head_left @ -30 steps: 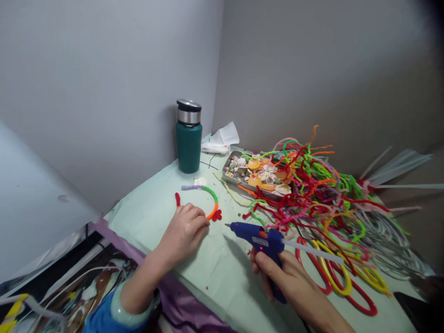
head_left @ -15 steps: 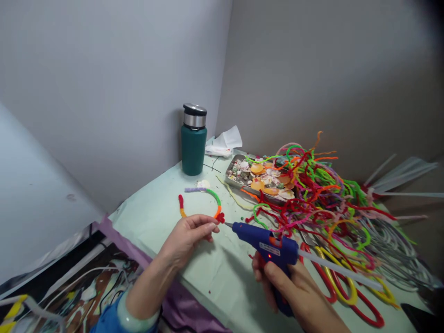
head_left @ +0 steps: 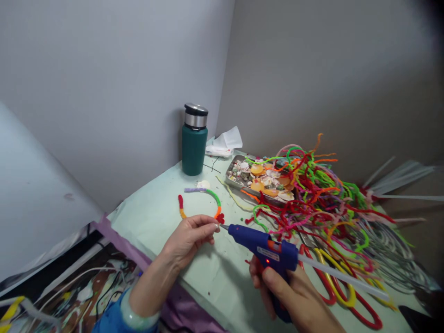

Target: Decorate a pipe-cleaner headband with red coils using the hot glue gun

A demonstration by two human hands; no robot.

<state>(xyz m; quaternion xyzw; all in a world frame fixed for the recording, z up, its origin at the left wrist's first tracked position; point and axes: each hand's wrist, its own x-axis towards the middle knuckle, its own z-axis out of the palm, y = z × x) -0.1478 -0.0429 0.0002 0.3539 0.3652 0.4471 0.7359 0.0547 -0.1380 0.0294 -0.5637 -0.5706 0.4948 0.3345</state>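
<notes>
My left hand (head_left: 194, 238) is closed in a pinch, thumb against fingers. A tiny pale bit shows at its fingertips, too small to name. Just behind these fingers is an open loop of rainbow pipe cleaner (head_left: 215, 200), its near part hidden by the hand. A small red fuzzy piece (head_left: 221, 218) sits at the loop's orange end. My right hand (head_left: 282, 284) is wrapped around the handle of a blue hot glue gun (head_left: 255, 240), whose red light is on. The gun's metal nozzle points left, right at the left fingertips. A clear glue stick (head_left: 347, 277) sticks out of its back.
A green bottle (head_left: 194, 150) stands by the wall. A metal tray (head_left: 239, 186) of shells lies at the back, partly under a tangled heap of pipe cleaners (head_left: 312, 185). Red- and yellow-handled scissors (head_left: 350, 296) lie at the right. A white shell (head_left: 203, 184) rests beyond the loop.
The glue gun has moved a little left, bringing its nozzle closer to the left fingertips. My left hand keeps its pinch in nearly the same spot.
</notes>
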